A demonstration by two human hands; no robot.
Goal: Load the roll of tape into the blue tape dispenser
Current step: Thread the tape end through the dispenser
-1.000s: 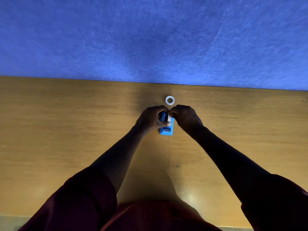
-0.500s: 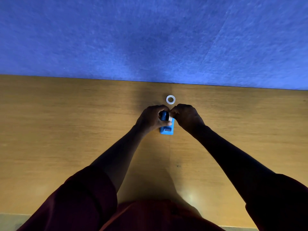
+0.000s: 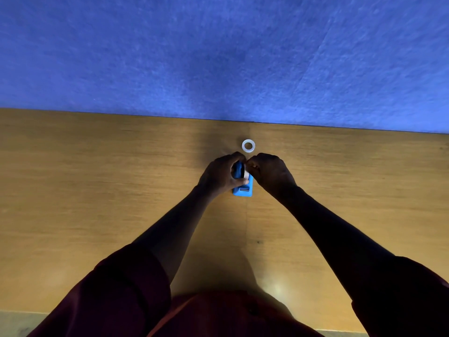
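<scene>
The blue tape dispenser [image 3: 243, 189] lies on the wooden table [image 3: 97, 190], its near end showing below my hands. My left hand [image 3: 220, 173] wraps around its far half from the left, thumb across the top. My right hand [image 3: 269, 172] is closed against the dispenser's right side, fingertips pinching at a small white piece [image 3: 246, 175] on it. A white ring, the roll of tape [image 3: 248, 145], lies flat on the table just beyond both hands, untouched. The dispenser's far end is hidden by my fingers.
A blue felt partition [image 3: 218, 57] rises along the table's far edge, close behind the ring. My dark red sleeves and torso fill the bottom of the view. The table's near edge runs along the bottom.
Both hands stay on the dispenser with only small finger shifts. The white ring has not moved.
</scene>
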